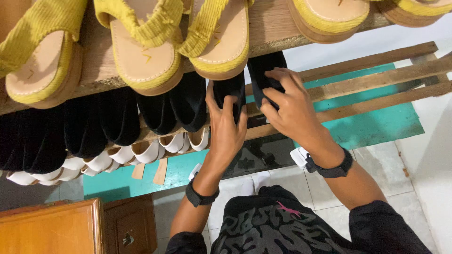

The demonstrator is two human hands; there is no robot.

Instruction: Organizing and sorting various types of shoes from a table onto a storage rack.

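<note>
Black shoes, two of them, sit under the person's hands on the middle slatted shelf of a wooden rack [376,77], at the right end of a row of black shoes [94,127].

From the head camera, looking down: the left hand [226,129] is wrapped around the left black shoe [229,90], fingers curled over its top and thumb along its side, so it grips that shoe. The right hand [289,108] is clamped on the right black shoe [263,70], fingertips pressing its upper while the palm covers the heel end. The two shoes stand just beside each other, touching or nearly so; I cannot tell which. Right of them the shelf's slats lie bare toward its right edge.

On the top shelf, yellow sandals [141,47] hang over the front edge, directly above the hands. On the lowest shelf, white sandals [117,155] line up toward the left. Each wrist wears a dark band. A wooden cabinet [70,228] stands at the lower left on the tiled floor [400,164].
</note>
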